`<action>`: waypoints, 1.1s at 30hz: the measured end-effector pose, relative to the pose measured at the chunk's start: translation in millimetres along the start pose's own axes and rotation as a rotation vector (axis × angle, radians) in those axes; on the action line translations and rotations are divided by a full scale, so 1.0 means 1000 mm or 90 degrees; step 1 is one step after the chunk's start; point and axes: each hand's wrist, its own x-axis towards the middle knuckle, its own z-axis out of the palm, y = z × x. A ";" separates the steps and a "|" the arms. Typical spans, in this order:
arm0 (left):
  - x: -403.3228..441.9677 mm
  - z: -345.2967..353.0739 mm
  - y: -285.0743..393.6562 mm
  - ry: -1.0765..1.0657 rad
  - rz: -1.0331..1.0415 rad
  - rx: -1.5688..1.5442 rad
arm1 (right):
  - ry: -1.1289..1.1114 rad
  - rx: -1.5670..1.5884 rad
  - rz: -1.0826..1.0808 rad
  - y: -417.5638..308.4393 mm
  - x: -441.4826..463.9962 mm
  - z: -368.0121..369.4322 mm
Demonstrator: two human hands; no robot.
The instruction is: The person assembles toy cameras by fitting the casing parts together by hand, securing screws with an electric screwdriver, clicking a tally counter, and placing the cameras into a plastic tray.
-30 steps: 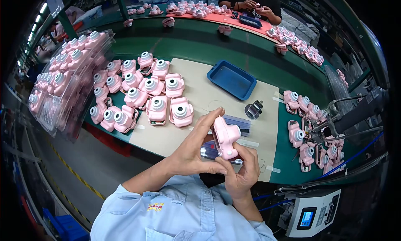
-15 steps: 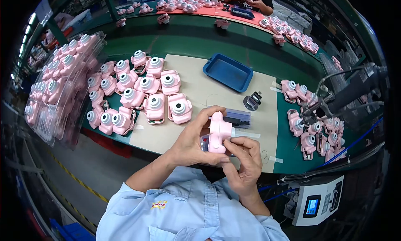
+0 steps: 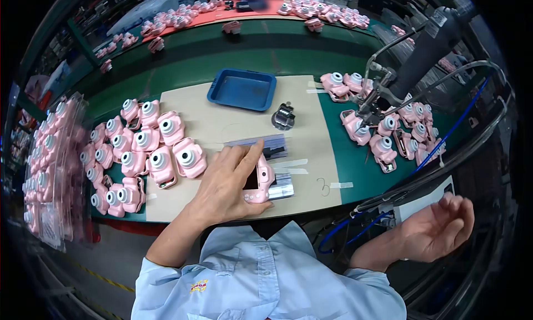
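Observation:
My left hand [image 3: 222,182] grips a pink toy camera [image 3: 266,178] low over the mat. The camera's back, with a dark screen, is turned partly up, and my fingers hide its left part. Away to the right, my right hand [image 3: 436,231] is raised over the table's edge, palm up. Its fingers are loosely curled and apart, with nothing in them. Purple-blue strips [image 3: 280,140] with a black tool [image 3: 273,152] lie just beyond the held camera. Beside it is a silvery piece [image 3: 283,185].
Several pink cameras [image 3: 133,163] stand at left, near stacked clear trays [image 3: 72,209] of more. Others [image 3: 384,148] are at right under a black arm fixture [image 3: 411,59]. A blue tray [image 3: 242,104] and a black device [image 3: 283,117] sit ahead. A co-worker's hands show across the belt.
My right hand has let go of the camera and swung right, past the table edge. My left hand has turned the camera and moved it left. The view has shifted right.

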 end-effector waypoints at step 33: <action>0.016 0.004 -0.029 -0.047 0.064 -0.035 | -0.142 0.126 0.408 0.084 0.075 0.177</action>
